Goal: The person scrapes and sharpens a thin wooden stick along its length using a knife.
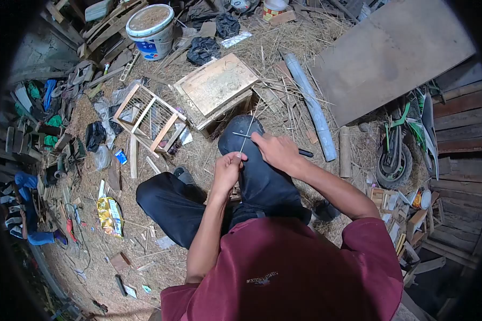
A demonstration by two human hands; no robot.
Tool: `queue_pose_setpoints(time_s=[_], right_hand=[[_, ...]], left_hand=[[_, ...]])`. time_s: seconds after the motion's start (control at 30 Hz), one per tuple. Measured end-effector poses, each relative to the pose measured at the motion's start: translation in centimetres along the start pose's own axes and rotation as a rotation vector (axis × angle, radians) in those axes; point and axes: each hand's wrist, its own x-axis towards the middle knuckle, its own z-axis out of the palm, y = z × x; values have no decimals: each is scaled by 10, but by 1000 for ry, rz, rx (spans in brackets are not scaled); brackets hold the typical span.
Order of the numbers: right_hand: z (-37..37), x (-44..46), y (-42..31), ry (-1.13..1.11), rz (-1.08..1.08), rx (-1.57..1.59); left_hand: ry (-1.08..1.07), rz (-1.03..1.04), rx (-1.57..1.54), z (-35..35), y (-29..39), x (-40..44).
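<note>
A thin wooden or bamboo stick slants up over my right knee, its lower end pinched in the closed fingers of my left hand. My right hand is closed around a knife. The knife's narrow blade lies across the stick, and its dark handle end pokes out behind the palm. Ahead of my knees stands a wooden box with a dusty board on top. A small slatted wooden cage with thin bars leans to its left.
Straw and wood scraps cover the floor. A grey pipe lies at the right, near a large board and a small bike. A white bucket stands at the back left. Another person is at the far left edge.
</note>
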Motion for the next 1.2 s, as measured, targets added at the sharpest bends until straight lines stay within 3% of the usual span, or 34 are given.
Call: queue_pose_setpoints(time_s=[0.2,0.37,0.47,0.53,0.6,0.67,0.8,1.1,1.2], right_hand=[[10,6,9,17,65,42],[13,6,21,104,174,173],[6,6,22,116,262,307],[5,9,14,341,44,401],[5,4,10,360,-83,376],[6,-7,7,173,-121,232],[15,-8,4,7,-22,6],[15,-2,12,13,165,72],[27,-1,28,216,76,258]], left_hand=[[8,-38,67,-37,-27,-57],[15,-309,-61,-74,5,-136],[1,-247,-113,-86,0,-134],[-30,-195,-132,-69,3,-109],[-49,-167,-165,-42,11,-76],[-64,-156,-189,-19,17,-46],[-86,-131,-121,-8,7,-19],[-186,-382,-320,-74,-9,-112],[-139,-385,-342,-86,-5,-130]])
